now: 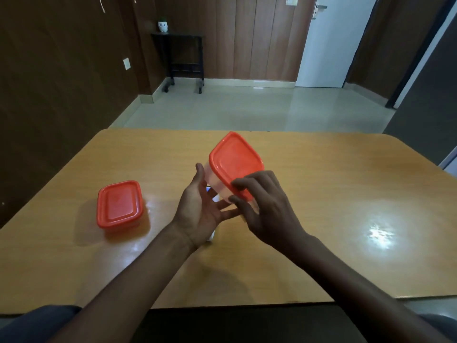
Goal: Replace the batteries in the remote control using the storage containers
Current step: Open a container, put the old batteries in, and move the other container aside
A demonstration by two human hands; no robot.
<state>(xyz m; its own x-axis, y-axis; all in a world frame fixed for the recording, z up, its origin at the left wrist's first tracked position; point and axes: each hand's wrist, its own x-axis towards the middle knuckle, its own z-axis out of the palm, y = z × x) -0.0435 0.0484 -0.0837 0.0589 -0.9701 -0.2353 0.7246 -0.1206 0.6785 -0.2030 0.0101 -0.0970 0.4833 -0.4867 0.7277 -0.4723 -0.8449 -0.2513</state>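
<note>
A clear container with an orange lid (235, 164) was held up above the counter (321, 194), tilted so that its lid faced the camera. It was cradled from below and from the side by the left hand (200, 204), whose palm was turned up and whose fingers were spread and fairly straight beneath the container's base. The right hand (262, 206) was laid against the near edge of the lid, its fingertips (237, 184) curled over the rim as though a corner was about to be peeled up. The lid still looked seated all round, so the container was judged not yet opened.

A second container (120, 204), also closed with an orange lid, was left on the counter well to the left, untouched by either hand. Whether batteries were kept in either container could not be told, since nothing inside was visible.

A small white object (214, 199) was partly seen on the counter beneath the left hand, with a further pale bit showing by the wrist; it was probably the remote control, but it was too hidden to be sure, and its battery cover could not be seen.

The task was therefore judged to be at an early stage: a container had been picked up, while opening it, taking batteries out, swapping them in the remote and storing the old ones all appeared to remain.
</note>
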